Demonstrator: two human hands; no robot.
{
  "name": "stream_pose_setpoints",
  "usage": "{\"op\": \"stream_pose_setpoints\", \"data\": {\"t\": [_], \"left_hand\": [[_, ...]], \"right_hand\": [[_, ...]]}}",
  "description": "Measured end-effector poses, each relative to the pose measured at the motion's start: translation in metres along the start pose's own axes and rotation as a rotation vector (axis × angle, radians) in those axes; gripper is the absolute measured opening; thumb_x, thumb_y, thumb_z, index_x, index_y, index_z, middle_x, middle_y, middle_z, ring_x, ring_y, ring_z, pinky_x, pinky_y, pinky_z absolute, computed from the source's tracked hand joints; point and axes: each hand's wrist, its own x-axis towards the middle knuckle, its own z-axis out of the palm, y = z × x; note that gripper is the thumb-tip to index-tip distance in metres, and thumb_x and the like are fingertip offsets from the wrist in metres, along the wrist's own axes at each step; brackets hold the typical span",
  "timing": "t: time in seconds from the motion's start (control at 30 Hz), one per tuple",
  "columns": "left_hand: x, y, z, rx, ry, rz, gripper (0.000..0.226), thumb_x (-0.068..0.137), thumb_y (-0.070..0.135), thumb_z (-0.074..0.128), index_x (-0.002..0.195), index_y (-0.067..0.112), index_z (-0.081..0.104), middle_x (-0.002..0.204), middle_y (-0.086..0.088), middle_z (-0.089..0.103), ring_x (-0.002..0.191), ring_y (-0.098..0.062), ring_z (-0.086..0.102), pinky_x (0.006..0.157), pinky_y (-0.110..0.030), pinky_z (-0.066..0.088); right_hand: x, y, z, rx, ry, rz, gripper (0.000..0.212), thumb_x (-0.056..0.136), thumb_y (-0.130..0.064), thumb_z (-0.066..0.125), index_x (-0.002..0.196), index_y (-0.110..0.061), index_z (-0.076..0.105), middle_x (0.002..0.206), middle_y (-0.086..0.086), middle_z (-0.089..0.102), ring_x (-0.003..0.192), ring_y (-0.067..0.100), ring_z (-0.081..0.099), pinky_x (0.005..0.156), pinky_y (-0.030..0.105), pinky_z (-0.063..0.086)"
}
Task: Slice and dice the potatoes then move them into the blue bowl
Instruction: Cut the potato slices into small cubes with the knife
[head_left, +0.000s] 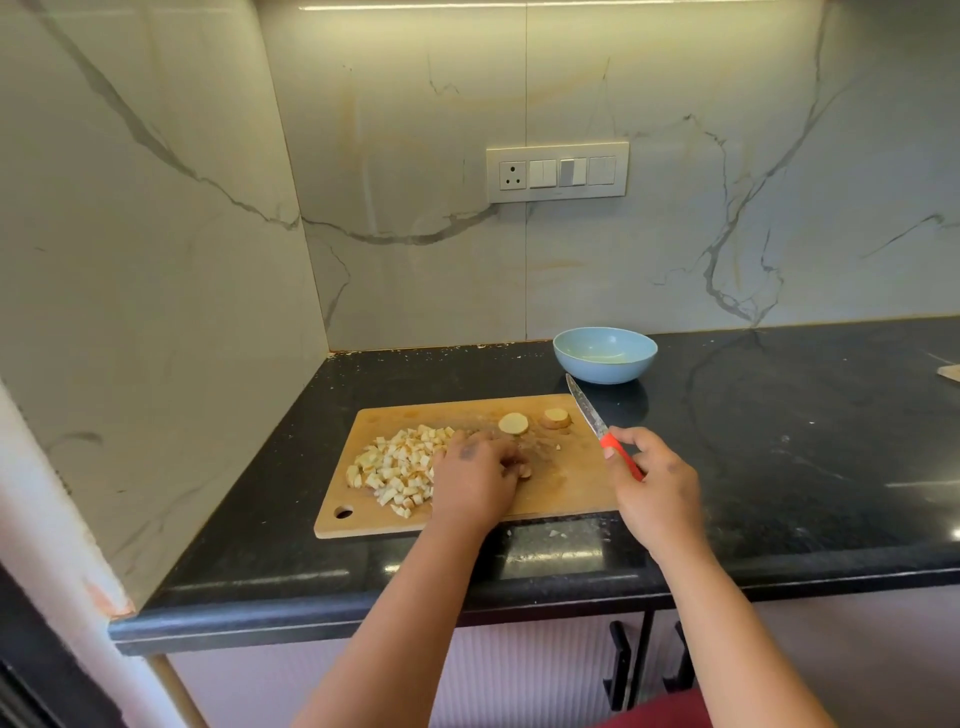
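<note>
A wooden cutting board (563, 486) lies on the black counter. On its left part sits a pile of diced potato (397, 462). Two round potato slices (513, 423) (556, 417) lie near the board's far edge. My left hand (475, 480) rests palm down on the board just right of the pile, fingers bent toward the board; what lies under them is hidden. My right hand (657, 486) grips the red handle of a knife (587, 408), its blade raised over the board's right edge and pointing away. The blue bowl (605, 364) stands behind the board and holds no potato.
The black counter (779, 441) runs to the right, with a marble wall behind and on the left. A switch panel (557, 171) is on the back wall. A few potato scraps (556, 533) lie by the board's near edge. A pale board corner (950, 371) shows at far right.
</note>
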Motion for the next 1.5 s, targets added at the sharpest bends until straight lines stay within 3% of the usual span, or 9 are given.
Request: {"op": "stream_pose_setpoints", "data": {"t": [0.2, 0.3, 0.57, 0.73, 0.87, 1.07, 1.23, 1.4, 1.5], "left_hand": [[-0.003, 0.002, 0.001, -0.041, 0.073, -0.058, 0.017, 0.093, 0.038, 0.059, 0.107, 0.032, 0.066, 0.098, 0.013, 0.069, 0.118, -0.020, 0.045, 0.099, -0.038, 0.026], [-0.006, -0.002, 0.002, -0.097, 0.105, -0.065, 0.021, 0.091, 0.033, 0.058, 0.111, 0.030, 0.064, 0.092, 0.014, 0.066, 0.113, -0.020, 0.048, 0.096, -0.036, 0.029], [-0.009, -0.006, 0.003, -0.143, 0.125, -0.029, 0.029, 0.088, 0.032, 0.063, 0.117, 0.029, 0.060, 0.098, 0.016, 0.069, 0.109, -0.016, 0.047, 0.091, -0.033, 0.031], [-0.006, -0.006, 0.005, -0.085, 0.106, -0.053, 0.037, 0.088, 0.036, 0.062, 0.124, 0.030, 0.054, 0.100, 0.012, 0.070, 0.114, -0.018, 0.045, 0.092, -0.036, 0.030], [-0.006, -0.007, 0.009, -0.071, 0.124, -0.041, 0.034, 0.088, 0.036, 0.061, 0.121, 0.028, 0.056, 0.097, 0.012, 0.070, 0.112, -0.018, 0.046, 0.088, -0.036, 0.030], [-0.009, -0.002, 0.007, -0.030, 0.130, -0.056, 0.030, 0.088, 0.036, 0.059, 0.117, 0.028, 0.058, 0.096, 0.010, 0.068, 0.111, -0.018, 0.044, 0.080, -0.034, 0.021], [-0.010, -0.002, 0.005, -0.042, 0.117, -0.055, 0.030, 0.090, 0.034, 0.059, 0.118, 0.027, 0.058, 0.099, 0.008, 0.067, 0.112, -0.019, 0.043, 0.084, -0.036, 0.025], [-0.015, 0.000, 0.003, -0.084, 0.165, -0.018, 0.029, 0.089, 0.031, 0.058, 0.118, 0.023, 0.059, 0.097, 0.009, 0.067, 0.110, -0.020, 0.045, 0.086, -0.036, 0.027], [-0.014, 0.001, 0.002, -0.042, 0.158, -0.018, 0.033, 0.089, 0.040, 0.058, 0.120, 0.025, 0.056, 0.099, 0.010, 0.066, 0.113, -0.019, 0.043, 0.088, -0.036, 0.029]], "right_hand": [[-0.035, -0.014, 0.014, -0.244, -0.006, -0.200, 0.017, 0.092, -0.013, 0.060, 0.106, -0.020, 0.066, 0.061, -0.013, 0.048, 0.050, 0.002, 0.046, 0.041, 0.012, 0.031], [-0.054, -0.023, 0.019, -0.282, -0.022, -0.241, 0.019, 0.090, -0.010, 0.061, 0.106, -0.018, 0.066, 0.064, -0.003, 0.059, 0.051, 0.011, 0.048, 0.046, 0.020, 0.040], [-0.063, -0.037, 0.014, -0.314, -0.154, -0.173, 0.021, 0.090, -0.008, 0.060, 0.107, -0.018, 0.068, 0.083, 0.003, 0.067, 0.072, 0.019, 0.057, 0.065, 0.033, 0.052], [-0.065, -0.043, 0.014, -0.353, -0.166, -0.163, 0.021, 0.090, -0.007, 0.060, 0.107, -0.018, 0.068, 0.083, 0.002, 0.066, 0.068, 0.015, 0.052, 0.062, 0.027, 0.048], [-0.064, -0.052, 0.018, -0.442, -0.265, -0.077, 0.020, 0.091, -0.005, 0.050, 0.101, -0.020, 0.061, 0.078, 0.001, 0.061, 0.064, 0.016, 0.054, 0.058, 0.036, 0.051], [-0.049, -0.087, 0.001, -0.616, -0.414, 0.042, 0.026, 0.086, 0.000, 0.055, 0.099, -0.022, 0.057, 0.075, -0.003, 0.047, 0.060, 0.010, 0.045, 0.045, 0.022, 0.032], [-0.049, -0.098, -0.025, -0.723, -0.501, 0.041, 0.029, 0.085, 0.000, 0.056, 0.100, -0.025, 0.058, 0.080, -0.003, 0.051, 0.069, 0.012, 0.052, 0.052, 0.022, 0.038], [-0.060, -0.082, -0.046, -0.599, -0.462, -0.024, 0.017, 0.096, -0.016, 0.052, 0.097, -0.033, 0.056, 0.077, -0.008, 0.053, 0.056, 0.006, 0.048, 0.041, 0.015, 0.030], [-0.067, -0.071, -0.047, -0.430, -0.348, -0.025, 0.013, 0.097, -0.019, 0.053, 0.094, -0.032, 0.055, 0.069, -0.006, 0.055, 0.052, 0.007, 0.047, 0.044, 0.015, 0.037]]}}
